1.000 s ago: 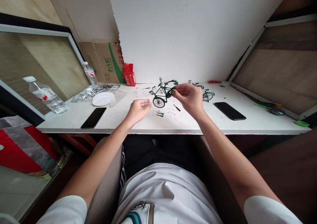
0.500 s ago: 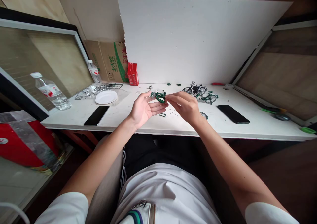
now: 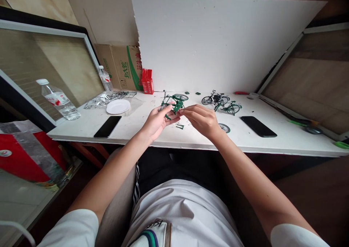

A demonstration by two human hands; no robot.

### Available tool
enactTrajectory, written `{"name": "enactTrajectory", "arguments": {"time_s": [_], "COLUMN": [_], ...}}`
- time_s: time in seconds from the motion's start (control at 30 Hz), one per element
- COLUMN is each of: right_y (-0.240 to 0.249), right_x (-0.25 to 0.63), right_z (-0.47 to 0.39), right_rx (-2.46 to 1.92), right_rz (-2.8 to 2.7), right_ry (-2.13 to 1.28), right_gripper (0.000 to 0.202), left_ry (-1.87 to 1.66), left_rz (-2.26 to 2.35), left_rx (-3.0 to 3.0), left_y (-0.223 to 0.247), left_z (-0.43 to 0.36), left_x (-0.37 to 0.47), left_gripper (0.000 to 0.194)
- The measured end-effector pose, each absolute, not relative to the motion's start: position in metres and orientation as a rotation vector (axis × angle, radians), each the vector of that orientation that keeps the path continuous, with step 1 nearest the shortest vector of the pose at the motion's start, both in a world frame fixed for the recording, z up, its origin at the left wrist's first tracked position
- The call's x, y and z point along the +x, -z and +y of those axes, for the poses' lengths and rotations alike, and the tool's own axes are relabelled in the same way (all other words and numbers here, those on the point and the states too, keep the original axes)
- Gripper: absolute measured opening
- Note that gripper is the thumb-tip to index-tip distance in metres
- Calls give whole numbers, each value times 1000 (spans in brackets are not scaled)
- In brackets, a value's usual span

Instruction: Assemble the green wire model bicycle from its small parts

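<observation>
A green model bicycle (image 3: 177, 105) lies tilted in my left hand (image 3: 158, 122), whose thumb presses on it from above. One of its wheels points away from me, toward the back of the table. My right hand (image 3: 203, 119) is closed in a pinch at the bicycle's near right side; whatever sits between the fingertips is too small to make out. Below the hands a small green plastic part (image 3: 179, 126) rests on the table. A loose spoked wheel (image 3: 224, 127) lies beside my right wrist, partly covered by it.
Behind my right hand stand a black model bicycle (image 3: 215, 98) and a second green one (image 3: 230, 108). Phones lie at left (image 3: 108, 126) and right (image 3: 258, 126). A white plate (image 3: 118, 106), part frames (image 3: 109, 98), a water bottle (image 3: 58, 99) and a red box (image 3: 147, 81) occupy the left side.
The bicycle in my left hand has been turned, so a wheel now shows at its far side. My left thumb has come down onto it. My right hand stays close to it, still pinched.
</observation>
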State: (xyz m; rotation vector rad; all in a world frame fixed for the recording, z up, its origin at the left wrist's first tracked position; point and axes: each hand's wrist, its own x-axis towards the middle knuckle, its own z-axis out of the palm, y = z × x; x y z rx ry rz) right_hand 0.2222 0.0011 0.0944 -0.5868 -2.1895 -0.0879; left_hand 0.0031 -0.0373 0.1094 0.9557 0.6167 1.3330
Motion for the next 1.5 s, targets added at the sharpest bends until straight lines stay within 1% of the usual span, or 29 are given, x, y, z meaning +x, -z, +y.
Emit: {"name": "enactTrajectory", "arguments": {"time_s": [0.2, 0.4, 0.57, 0.67, 0.77, 0.93, 1.1, 1.37, 1.5], "right_y": [-98, -98, -96, -94, -88, -64, -50, -54, -53], "right_x": [214, 213, 211, 214, 221, 231, 232, 230, 231], "right_z": [2, 1, -2, 2, 14, 38, 46, 43, 44], "right_rx": [-540, -530, -620, -731, -939, -1177, -1238, -1286, -1299], "right_rz": [-2126, -2073, -1984, -1951, -2096, -2487, -2507, -2542, -2549], "right_ry": [143, 58, -38, -85, -158, -301, -362, -425, -444], "right_gripper": [21, 16, 20, 28, 34, 24, 26, 31, 32], "left_ry": [-1348, -1343, -1368, -1381, -1384, -1345, -1324, -1323, -1318], "left_rz": [612, 649, 720, 760, 782, 765, 708, 638, 649], "left_rx": [1004, 1069, 1106, 1114, 1112, 1085, 1081, 1090, 1098], "left_y": [-111, -109, -106, -101, -97, -94, -96, -96, -95], "left_z": [-38, -33, -27, -21, -16, -10, -10, -12, -10], "left_x": [4, 1, -3, -6, -9, -15, -17, -16, -17], "left_gripper": [31, 38, 40, 42, 44, 46, 47, 50, 48]}}
